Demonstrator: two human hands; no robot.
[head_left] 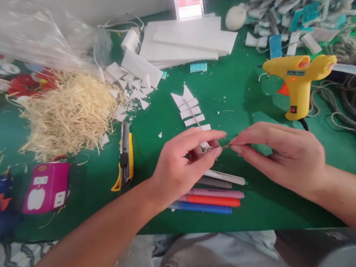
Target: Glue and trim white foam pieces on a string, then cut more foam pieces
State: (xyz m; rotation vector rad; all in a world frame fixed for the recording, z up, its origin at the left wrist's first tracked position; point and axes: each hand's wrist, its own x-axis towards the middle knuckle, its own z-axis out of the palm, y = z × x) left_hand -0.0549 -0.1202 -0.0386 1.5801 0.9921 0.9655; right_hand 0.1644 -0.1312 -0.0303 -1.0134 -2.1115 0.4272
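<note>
Straw pile (70,117): lying loose on the green table (268,211), near white scraps (135,79).
Cutter (125,158): resting between the straw and the left hand (175,160).
Left hand: pinching the thin strand (225,146), index finger stretched out above.
White strips (194,121): lying in a row, just beyond the left hand.
Markers (213,197): placed side by side, partly hidden.
Thin strand: held between both hands, over the table.
Right hand (287,153): pinching the same strand, thumb against fingers.
Glue gun (299,76): lying near the right hand.
</note>
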